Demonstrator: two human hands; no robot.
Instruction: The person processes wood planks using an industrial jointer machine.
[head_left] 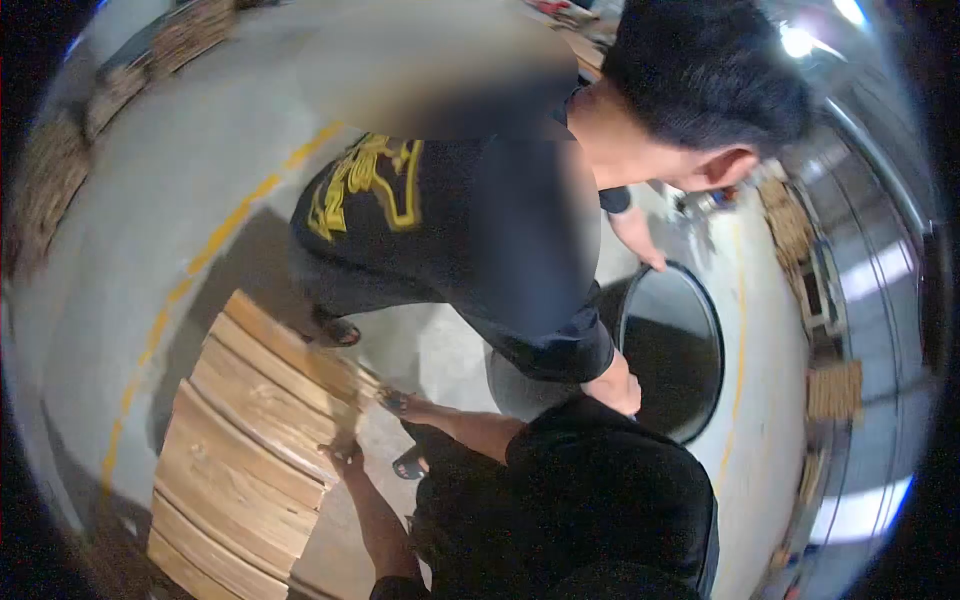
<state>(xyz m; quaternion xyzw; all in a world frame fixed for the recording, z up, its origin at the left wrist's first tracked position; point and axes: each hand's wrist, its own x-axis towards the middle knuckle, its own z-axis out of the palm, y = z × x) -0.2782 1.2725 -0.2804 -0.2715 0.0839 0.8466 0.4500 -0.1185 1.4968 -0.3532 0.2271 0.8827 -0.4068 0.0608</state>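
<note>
Concrete floor with a yellow line fills the wide, curved view from a head camera. A co-worker in a black shirt with yellow print bends over close by. Both of that person's hands are on the rim of a large dark round bin.

Beside them sits a stack of pale wooden boards, its layers stepped and uneven. The camera wearer reaches both bare arms to the stack's near edge.

The left hand lies on the upper edge, fingers apparently spread flat and gripping nothing. The boards run away from its fingertips and drop below them. The right hand meets the corner of the stack just beyond. It is too small and shadowed to tell whether its fingers curl around a board or only touch it.

A sandalled foot stands just under both hands, at the foot of the stack.

Judged risks:
- A loose top board could slide off the stepped pile and land on that open-toed foot.
- Fingers under an edge could be pinched or take splinters from the rough wood.
- The co-worker is close enough to be bumped by a swinging board.
</note>
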